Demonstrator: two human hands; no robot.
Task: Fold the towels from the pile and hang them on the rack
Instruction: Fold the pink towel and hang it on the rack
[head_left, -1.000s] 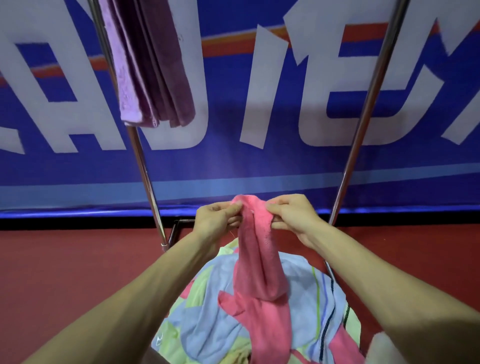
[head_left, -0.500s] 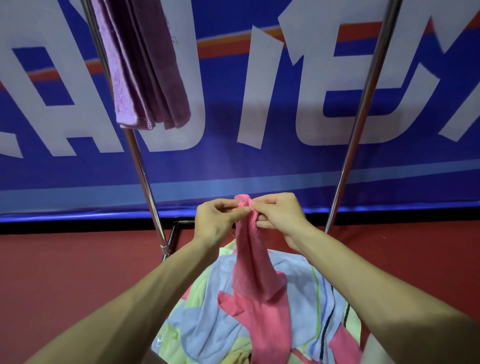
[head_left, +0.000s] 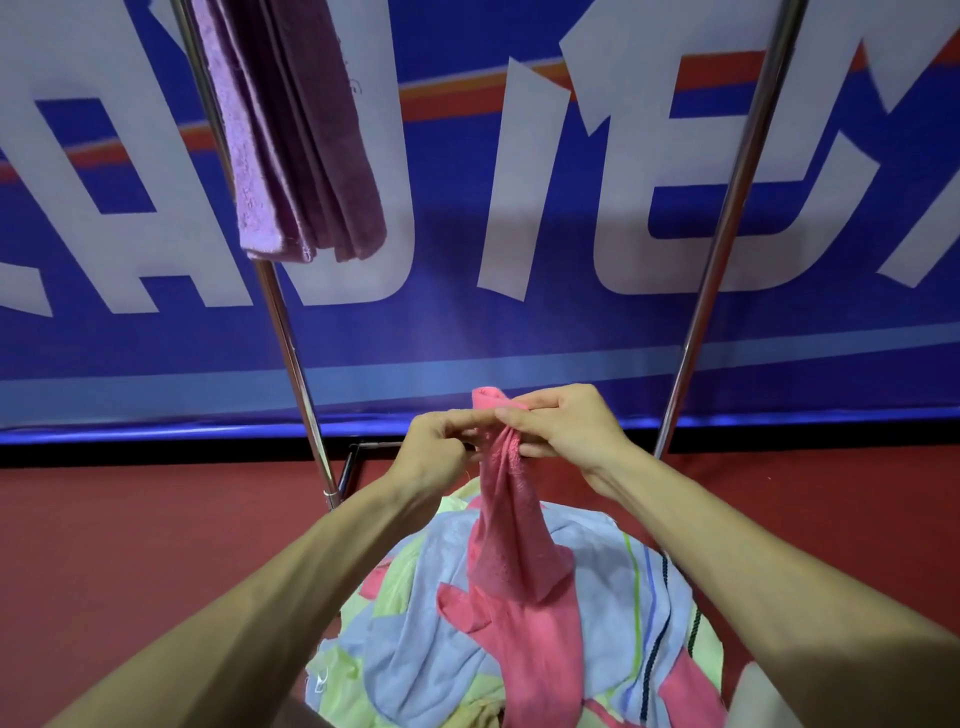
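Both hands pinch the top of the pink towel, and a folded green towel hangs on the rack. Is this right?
No: in the head view the folded towel on the rack is purple, not green. The left hand and the right hand pinch the pink towel at its top.

Large white capital letters stand on the blue banner (head_left: 467, 332), cut off at the frame's top edge; "A", "D", "I", "E" appear probable, no whole word legible.

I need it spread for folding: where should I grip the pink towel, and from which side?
Likely the top edge of the pink towel, one hand out toward each end, from above: it hangs in a narrow twist from where left hand and right hand pinch it.
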